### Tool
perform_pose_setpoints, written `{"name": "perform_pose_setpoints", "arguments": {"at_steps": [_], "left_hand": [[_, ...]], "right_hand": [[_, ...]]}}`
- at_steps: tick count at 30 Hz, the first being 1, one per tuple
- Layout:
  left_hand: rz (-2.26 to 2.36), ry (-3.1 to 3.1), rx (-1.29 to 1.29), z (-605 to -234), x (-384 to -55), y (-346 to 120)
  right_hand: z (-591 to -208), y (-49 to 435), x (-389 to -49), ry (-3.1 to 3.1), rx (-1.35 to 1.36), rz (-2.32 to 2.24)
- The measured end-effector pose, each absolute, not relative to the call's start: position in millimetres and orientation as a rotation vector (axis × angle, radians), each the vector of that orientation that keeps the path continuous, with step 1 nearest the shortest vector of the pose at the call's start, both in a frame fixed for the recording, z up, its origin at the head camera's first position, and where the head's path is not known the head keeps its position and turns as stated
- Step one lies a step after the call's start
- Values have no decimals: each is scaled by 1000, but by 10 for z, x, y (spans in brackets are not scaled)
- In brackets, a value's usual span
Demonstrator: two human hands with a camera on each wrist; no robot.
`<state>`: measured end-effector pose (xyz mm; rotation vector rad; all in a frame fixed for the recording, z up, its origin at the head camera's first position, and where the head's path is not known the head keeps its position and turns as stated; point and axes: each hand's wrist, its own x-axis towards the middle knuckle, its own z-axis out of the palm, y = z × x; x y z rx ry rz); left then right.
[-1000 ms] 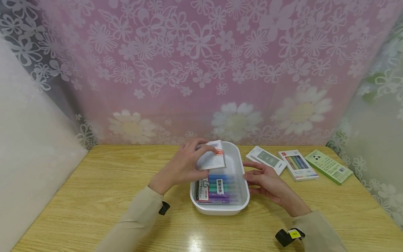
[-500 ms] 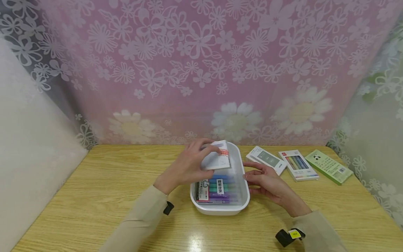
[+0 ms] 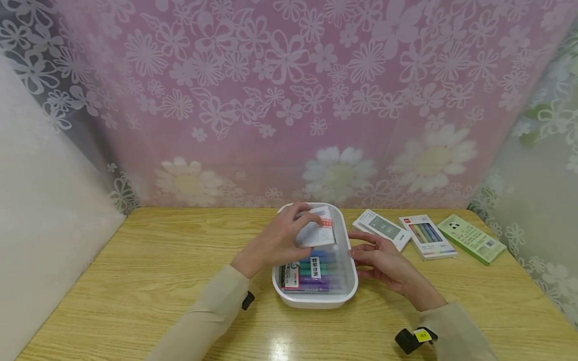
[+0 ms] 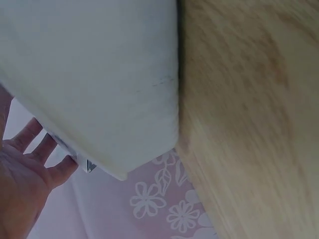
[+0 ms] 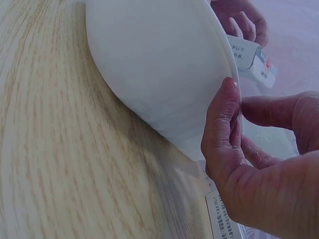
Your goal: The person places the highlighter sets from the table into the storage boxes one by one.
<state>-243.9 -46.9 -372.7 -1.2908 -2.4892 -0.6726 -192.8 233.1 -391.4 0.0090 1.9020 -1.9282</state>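
Observation:
A white plastic basket (image 3: 314, 302) stands on the table in the head view. In its near half lies a clear pack of blue, green and purple pens (image 3: 311, 276) with a white label. My left hand (image 3: 276, 239) grips a small white box (image 3: 321, 234) with a red sticker, inside the basket's far half. The right wrist view shows this box (image 5: 259, 64) tilted above the rim, its lower part hidden by the basket wall (image 5: 154, 64). My right hand (image 3: 384, 258) pinches the basket's right rim, thumb on one side and fingers on the other (image 5: 219, 124).
Right of the basket lie a white box with a grey panel (image 3: 384, 228), a white box with a window showing coloured sticks (image 3: 427, 236) and a green box with a panda (image 3: 471, 239). A pink flowered curtain (image 3: 271, 125) hangs behind the wooden table (image 3: 180, 240).
My left hand has moved the white box to the right and lower, from over the basket's left rim into its far half. My right hand has stayed on the rim.

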Motion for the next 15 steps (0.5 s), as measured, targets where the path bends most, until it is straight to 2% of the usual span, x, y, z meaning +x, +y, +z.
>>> {"name": "perform_pose_setpoints", "arguments": {"at_steps": [15], "left_hand": [[-676,-2516,-1269,-3851,-2539,-445]], "right_hand": [[-3917,2330,-1930,1902,24,-1929]]}}
